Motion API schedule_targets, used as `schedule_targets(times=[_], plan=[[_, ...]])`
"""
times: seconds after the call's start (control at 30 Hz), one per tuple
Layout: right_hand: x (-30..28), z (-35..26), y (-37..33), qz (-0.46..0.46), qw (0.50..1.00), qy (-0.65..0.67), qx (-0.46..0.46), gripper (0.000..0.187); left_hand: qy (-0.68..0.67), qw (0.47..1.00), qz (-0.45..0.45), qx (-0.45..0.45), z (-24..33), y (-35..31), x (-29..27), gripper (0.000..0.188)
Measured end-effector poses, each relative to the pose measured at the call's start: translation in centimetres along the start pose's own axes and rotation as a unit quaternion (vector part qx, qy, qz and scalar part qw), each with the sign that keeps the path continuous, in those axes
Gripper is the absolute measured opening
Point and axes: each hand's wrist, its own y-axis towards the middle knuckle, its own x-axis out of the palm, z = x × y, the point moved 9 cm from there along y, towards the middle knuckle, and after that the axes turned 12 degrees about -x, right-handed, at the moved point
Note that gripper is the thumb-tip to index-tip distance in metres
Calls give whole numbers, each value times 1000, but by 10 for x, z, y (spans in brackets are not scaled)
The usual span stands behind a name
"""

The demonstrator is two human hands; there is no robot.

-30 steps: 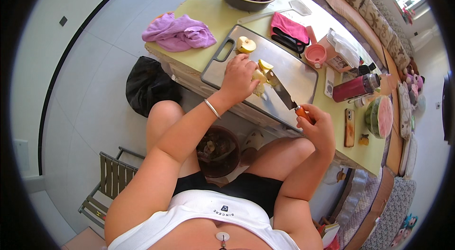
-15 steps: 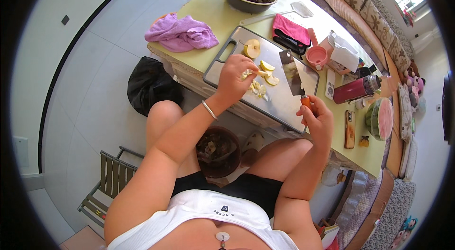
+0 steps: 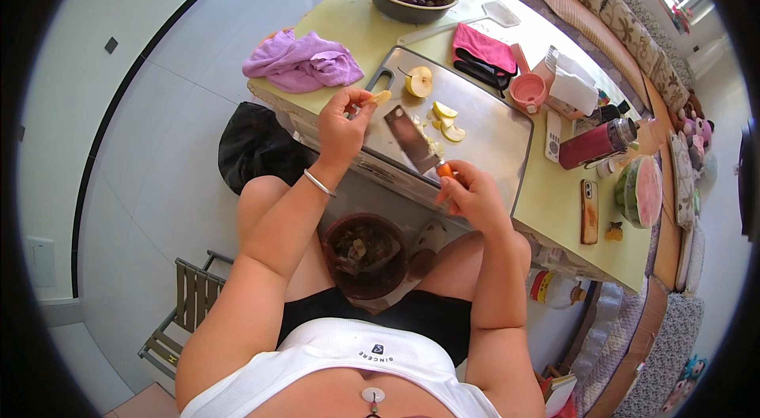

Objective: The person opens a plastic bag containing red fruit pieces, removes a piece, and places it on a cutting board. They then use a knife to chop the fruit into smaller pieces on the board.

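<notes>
Between the fingertips of my left hand (image 3: 342, 129) is a pale yellow fruit slice (image 3: 381, 97), raised over the near left edge of the cutting board (image 3: 495, 137). My right hand (image 3: 475, 195) grips a cleaver (image 3: 408, 138) by its orange handle, the broad blade low over the board and slanting toward the left hand. Small chopped fruit bits (image 3: 435, 146) lie beside the blade, partly covered by it. Behind them rest thin-skinned wedges (image 3: 445, 110) and a halved yellow-green fruit (image 3: 419, 81) with a stem, apple or pear.
A brown bucket (image 3: 365, 285) with scraps stands between my knees. Around the board lie a purple cloth (image 3: 305, 63), a colander of dark round fruit (image 3: 380, 0), a pink cloth (image 3: 483, 50), a pink cup (image 3: 528, 91), a thermos (image 3: 594, 145), a phone (image 3: 589, 212) and a cut watermelon (image 3: 640, 192).
My left hand has moved left, away from the chopped bits, still holding a slice. The cleaver has swung left and down, its blade now beside the bits.
</notes>
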Motion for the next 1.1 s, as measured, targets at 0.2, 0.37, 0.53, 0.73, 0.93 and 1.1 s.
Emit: schedule_targets(times=[0.2, 0.37, 0.53, 0.73, 0.93, 1.1], plan=[[-26, 4, -1, 70, 997, -14, 8, 30, 85, 984, -116, 106, 24, -22, 27, 11], [-11, -11, 0, 70, 996, -38, -52, 30, 217, 920, -120, 303, 54, -41, 35, 16], [-8, -19, 2, 56, 990, -102, -83, 32, 180, 922, -140, 313, 55, -51, 33, 15], [-1, -38, -4, 57, 959, -233, -155, 34, 193, 904, -196, 327, 49, -57, 49, 13], [14, -47, -4, 56, 936, -302, -172, 32, 207, 909, -189, 308, 45, -57, 51, 13], [20, -36, 8, 50, 951, -275, -133, 33, 195, 918, -169, 301, 42, -55, 49, 14]])
